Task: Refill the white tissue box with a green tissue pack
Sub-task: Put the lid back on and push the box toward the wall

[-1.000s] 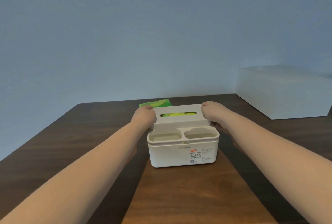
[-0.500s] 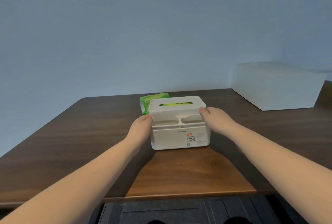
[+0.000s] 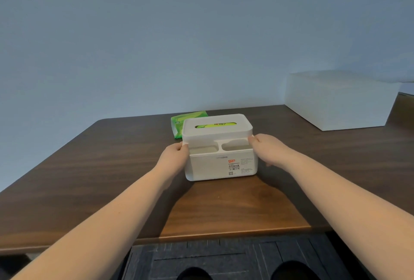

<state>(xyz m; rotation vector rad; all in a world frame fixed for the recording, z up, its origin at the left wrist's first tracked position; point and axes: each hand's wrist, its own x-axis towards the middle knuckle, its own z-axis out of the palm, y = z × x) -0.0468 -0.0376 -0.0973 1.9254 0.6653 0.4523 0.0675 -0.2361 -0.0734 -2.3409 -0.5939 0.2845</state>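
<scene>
The left hand (image 3: pixel 173 155) clasps the left end of the white box (image 3: pixel 220 163), fingers curled onto the rim of the front tray; the right hand (image 3: pixel 267 148) grips the opposite end the same way, thumb at the tray's right corner; the box sits between the two palms on the table (image 3: pixel 89 167), its lid (image 3: pixel 217 128) closed on top. Through the slot in the lid, just beyond the fingertips, green and yellow wrapping shows, so a pack lies inside the box; a second green pack (image 3: pixel 179 122) lies flat on the table past the left hand, behind the box's far left corner and touching or nearly touching it; I cannot tell which. Two shallow wells in the front tray sit between the hands, and a printed label (image 3: pixel 234 166) faces me on the front wall, nearer the right hand. A large white carton (image 3: pixel 336 104) stands well off beyond the right hand, at the table's far right.

Against a second ago, the hands have slid from the lid's ends down to the tray's ends; over the last half second they have hardly moved, and the box has stayed where it was on the table; more of the dark floor mat (image 3: pixel 224 259) shows under the table's near edge.
</scene>
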